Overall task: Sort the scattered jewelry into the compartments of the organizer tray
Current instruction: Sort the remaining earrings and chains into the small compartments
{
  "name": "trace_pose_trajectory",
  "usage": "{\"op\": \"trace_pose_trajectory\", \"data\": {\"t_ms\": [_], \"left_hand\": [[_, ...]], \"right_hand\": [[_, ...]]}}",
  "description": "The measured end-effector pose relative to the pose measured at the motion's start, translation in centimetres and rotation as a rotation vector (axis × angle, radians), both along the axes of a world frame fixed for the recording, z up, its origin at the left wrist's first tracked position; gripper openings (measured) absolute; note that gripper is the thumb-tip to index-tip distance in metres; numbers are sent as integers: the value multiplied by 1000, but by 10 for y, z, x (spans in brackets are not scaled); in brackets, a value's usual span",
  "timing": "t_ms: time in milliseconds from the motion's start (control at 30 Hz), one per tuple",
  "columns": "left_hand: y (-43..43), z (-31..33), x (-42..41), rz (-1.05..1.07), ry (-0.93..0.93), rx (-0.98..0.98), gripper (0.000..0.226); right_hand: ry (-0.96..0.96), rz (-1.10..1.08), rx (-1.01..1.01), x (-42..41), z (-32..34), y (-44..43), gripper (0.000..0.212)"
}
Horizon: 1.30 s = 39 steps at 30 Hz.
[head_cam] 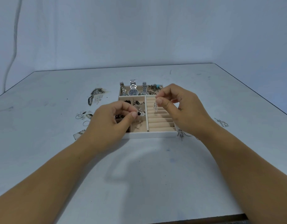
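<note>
A white organizer tray (149, 135) with beige compartments sits mid-table. Its back row holds watches (133, 90) and mixed pieces; small left cells hold dark beads and earrings; the right side is a ridged ring section (160, 121). My left hand (109, 125) hovers over the left cells, thumb and forefinger pinched on a small dark-stone piece (139, 113). My right hand (178, 109) is above the ring section, pinching a small clear dangling earring (155, 106).
Loose jewelry lies on the table left of the tray: patterned pendants (95, 95) and hoops (82, 116). More silver pieces lie right of the tray (222, 122) and at its front right corner (181, 134). The table's front edge is close below.
</note>
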<state>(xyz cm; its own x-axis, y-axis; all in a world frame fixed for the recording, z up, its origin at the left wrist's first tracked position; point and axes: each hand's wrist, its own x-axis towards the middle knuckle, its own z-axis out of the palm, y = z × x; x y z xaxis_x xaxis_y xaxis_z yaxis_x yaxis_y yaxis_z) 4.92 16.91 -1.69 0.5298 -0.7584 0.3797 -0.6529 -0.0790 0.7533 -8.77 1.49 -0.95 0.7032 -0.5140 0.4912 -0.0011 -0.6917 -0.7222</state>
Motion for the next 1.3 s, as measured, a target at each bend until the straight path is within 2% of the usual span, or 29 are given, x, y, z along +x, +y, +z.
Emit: {"op": "trace_pose_trajectory", "data": {"t_ms": [167, 367, 533, 633, 767, 900, 1067, 1167, 1300], "left_hand": [[1, -8, 7, 67, -232, 103, 2], [0, -9, 6, 136, -302, 130, 13], [1, -9, 9, 83, -330, 144, 18], [11, -5, 20, -15, -341, 215, 42], [25, 1, 34, -86, -367, 441, 87], [26, 2, 34, -146, -294, 597, 109], [25, -4, 33, -176, -306, 706, 108], [25, -6, 34, -179, -329, 717, 106], [24, -6, 32, -180, -338, 730, 101]], "right_hand": [[10, 4, -9, 0, 0, 1, 5], [16, 10, -13, 0, 0, 3, 5], [23, 11, -17, 0, -1, 5, 4], [31, 15, -12, 0, -1, 5, 3], [29, 30, -14, 1, -1, 6, 3], [41, 73, -36, 8, -2, 13, 2], [70, 132, -36, 14, -3, 21, 2], [109, 189, 46, 18, -5, 24, 4], [139, 165, 25, 20, -7, 25, 7]]}}
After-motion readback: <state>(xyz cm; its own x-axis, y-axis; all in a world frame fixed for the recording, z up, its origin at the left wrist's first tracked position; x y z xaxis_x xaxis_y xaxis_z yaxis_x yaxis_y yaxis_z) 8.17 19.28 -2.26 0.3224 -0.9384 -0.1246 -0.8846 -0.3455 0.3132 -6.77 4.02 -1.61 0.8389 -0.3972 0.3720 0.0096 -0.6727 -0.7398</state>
